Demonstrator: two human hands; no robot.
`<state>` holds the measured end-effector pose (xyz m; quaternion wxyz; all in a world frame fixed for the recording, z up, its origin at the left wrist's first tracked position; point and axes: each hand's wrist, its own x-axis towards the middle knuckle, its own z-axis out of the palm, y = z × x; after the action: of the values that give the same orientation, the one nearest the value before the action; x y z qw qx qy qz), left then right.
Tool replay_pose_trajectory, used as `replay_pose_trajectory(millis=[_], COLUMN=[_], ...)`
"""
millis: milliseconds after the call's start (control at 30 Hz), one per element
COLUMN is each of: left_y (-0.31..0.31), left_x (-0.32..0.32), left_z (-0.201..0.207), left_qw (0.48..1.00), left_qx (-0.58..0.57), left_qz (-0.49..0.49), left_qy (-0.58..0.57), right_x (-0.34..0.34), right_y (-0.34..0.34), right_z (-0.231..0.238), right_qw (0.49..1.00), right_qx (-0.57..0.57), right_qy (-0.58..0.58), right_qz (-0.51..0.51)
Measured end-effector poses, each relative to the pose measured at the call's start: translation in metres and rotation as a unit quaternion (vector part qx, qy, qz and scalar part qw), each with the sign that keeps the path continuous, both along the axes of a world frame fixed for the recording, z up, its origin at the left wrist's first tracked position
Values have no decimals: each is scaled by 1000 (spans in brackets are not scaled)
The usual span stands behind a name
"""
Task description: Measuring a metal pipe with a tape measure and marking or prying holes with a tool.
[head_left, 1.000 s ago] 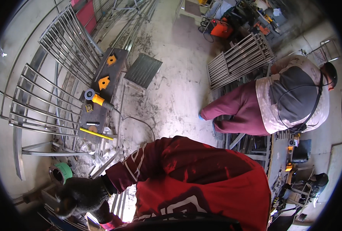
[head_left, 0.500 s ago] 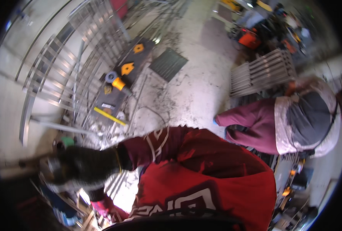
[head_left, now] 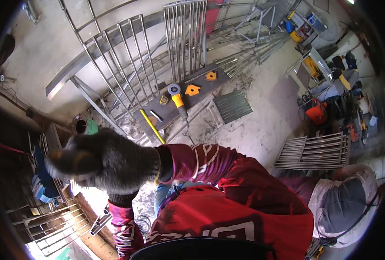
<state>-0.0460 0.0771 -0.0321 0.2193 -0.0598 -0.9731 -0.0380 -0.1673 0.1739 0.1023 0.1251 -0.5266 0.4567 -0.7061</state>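
My right hand (head_left: 114,162), in a dark knit glove, is raised in front of me at the left, with its red-sleeved arm reaching across from the right. Its fingers look curled, though motion smears them. At its far left end is a dark rounded shape (head_left: 73,163) with a brownish band; I cannot make out what it is. My left hand (head_left: 124,199), also gloved, is just below, and its fingers are hidden behind the right glove. Beyond lies a dark board (head_left: 157,106) bearing a yellow angle grinder (head_left: 178,100), orange-yellow angle magnets (head_left: 193,89) and a yellow strip (head_left: 152,126).
Metal railing frames (head_left: 127,56) lean along the left wall. A green bucket (head_left: 85,125) stands near my right glove. Metal tubes (head_left: 100,222) stick out below my hands. At right, a co-worker (head_left: 344,203) bends beside a slatted metal frame (head_left: 313,151); an orange machine (head_left: 316,113) stands beyond.
My view has swung left, so the board and grinder appear farther right. My right glove is higher in view. The co-worker appears lower.
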Motion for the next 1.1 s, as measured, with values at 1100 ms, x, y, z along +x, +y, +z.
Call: replay_pose_trajectory(millis=[1100], left_y=[16], left_x=[-2], left_z=[20], left_qw=[944], left_qx=[227], left_qz=[150], left_qy=[-187], right_x=[-24], right_y=[16], right_z=[-33], right_qw=[955], right_qx=[146], right_qy=[-249], right_qz=[70])
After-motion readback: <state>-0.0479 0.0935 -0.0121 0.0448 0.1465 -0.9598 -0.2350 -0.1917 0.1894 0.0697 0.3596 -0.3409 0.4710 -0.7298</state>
